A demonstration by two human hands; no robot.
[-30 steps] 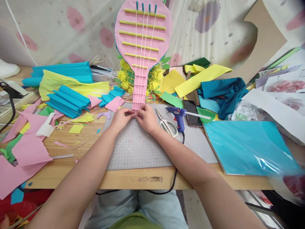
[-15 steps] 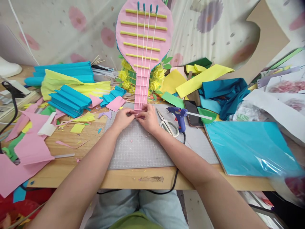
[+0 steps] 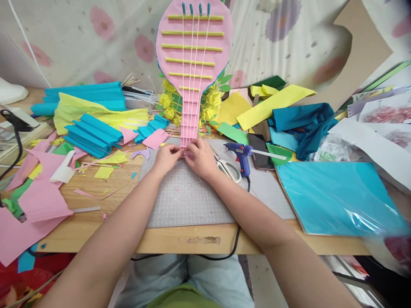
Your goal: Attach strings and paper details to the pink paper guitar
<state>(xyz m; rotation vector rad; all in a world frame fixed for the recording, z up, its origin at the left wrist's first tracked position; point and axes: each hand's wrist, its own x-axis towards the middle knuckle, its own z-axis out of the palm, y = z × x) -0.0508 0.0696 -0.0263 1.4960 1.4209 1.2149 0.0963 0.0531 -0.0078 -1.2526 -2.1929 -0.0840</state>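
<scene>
A pink paper toy lute (image 3: 195, 53) leans upright at the back, with its round body up and its neck toward me. Yellow strips cross the body, and white strings run from small blue pegs down the neck. My left hand (image 3: 167, 160) pinches the neck's near end from the left. From the right, my right hand (image 3: 201, 157) has its thumb and fingers closed on the same end. The fingertips nearly meet and hide the string ends there. Beneath both hands is a grey cutting mat (image 3: 189, 201).
Right of my hands lie scissors (image 3: 231, 170), a blue glue gun (image 3: 242, 156) with a cord, and a phone (image 3: 260, 150). A blue sheet pack (image 3: 337, 199) covers the right side. Pink paper scraps (image 3: 45, 199) and folded blue crepe paper (image 3: 94, 134) crowd the left. Yellow flowers (image 3: 210, 107) stand behind the neck.
My right hand has shifted slightly, its back turned further over the neck end and its fingers covering more of it. My left hand stays pinched in place.
</scene>
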